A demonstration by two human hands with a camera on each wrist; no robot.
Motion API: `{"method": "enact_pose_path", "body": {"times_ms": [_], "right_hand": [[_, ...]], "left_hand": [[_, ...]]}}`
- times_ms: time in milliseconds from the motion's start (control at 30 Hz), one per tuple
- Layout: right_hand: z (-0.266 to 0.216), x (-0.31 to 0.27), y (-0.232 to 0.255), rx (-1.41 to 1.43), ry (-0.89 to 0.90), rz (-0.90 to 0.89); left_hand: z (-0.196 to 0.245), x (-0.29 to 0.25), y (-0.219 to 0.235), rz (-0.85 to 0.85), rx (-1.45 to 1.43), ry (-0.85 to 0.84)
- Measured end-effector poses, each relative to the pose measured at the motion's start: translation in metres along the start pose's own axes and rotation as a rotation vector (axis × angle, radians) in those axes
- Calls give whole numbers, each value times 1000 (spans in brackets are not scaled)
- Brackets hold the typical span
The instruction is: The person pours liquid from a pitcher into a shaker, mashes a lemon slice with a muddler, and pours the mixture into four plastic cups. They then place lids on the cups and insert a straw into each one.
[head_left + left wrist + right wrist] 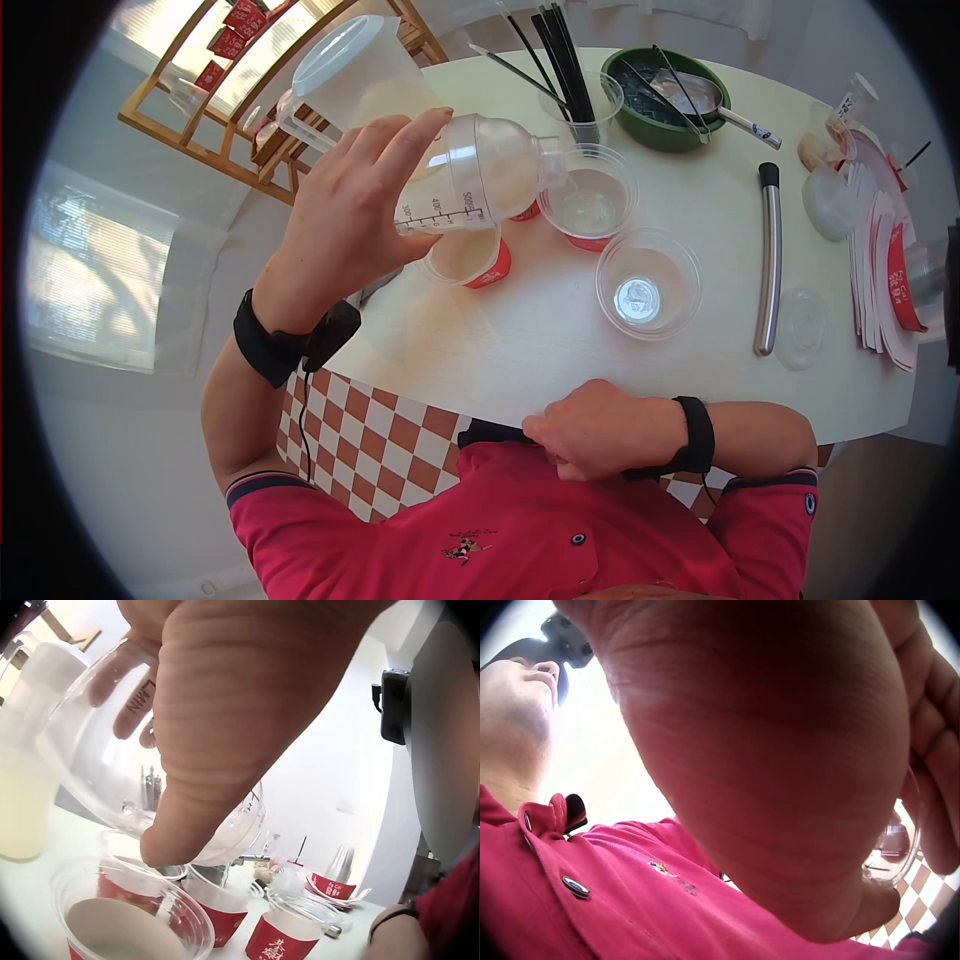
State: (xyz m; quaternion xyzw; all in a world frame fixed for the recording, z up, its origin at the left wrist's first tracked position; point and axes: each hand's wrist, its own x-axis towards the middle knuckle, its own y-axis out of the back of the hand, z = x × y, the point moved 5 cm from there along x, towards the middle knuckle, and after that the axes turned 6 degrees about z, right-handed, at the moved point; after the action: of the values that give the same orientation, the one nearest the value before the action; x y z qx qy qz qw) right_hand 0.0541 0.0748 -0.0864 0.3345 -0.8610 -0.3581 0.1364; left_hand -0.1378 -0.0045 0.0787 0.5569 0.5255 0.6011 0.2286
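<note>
Shaker (470, 170) tipped in my left hand (355, 190), its neck over the receiving cup (618, 193).
The clear shaker hangs tilted just left of the receiving cup, neck above the rim. My left hand wraps its graduated barrel, thumb on the near side, forefinger across the far. My right hand (610, 430), nearer to me than the receiving cup, is curled, with a small clear piece (885, 868), perhaps a cap, between thumb and fingers. I judge the shaker light, thin-walled and fairly stiff, its weight drifting neckward as the tilt steepens; the smooth wall would probably slip if wet. Best hold: round the broad barrel, behind the shoulder, firm without squeezing. The receiving cup, seemingly thin plastic, would tip easily if knocked.
</note>
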Motion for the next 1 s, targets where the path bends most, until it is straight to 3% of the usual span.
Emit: {"method": "enact_pose_path", "body": {"times_ms": [300, 700, 1000], "right_hand": [[-2, 1, 4, -8, -28, -50], [-2, 2, 3, 17, -43, -86], [-1, 1, 4, 7, -30, -61]], "left_hand": [[5, -4, 0, -47, -50, 56], [41, 4, -2, -98, -75, -97], [52, 8, -1, -69, 138, -213]]}}
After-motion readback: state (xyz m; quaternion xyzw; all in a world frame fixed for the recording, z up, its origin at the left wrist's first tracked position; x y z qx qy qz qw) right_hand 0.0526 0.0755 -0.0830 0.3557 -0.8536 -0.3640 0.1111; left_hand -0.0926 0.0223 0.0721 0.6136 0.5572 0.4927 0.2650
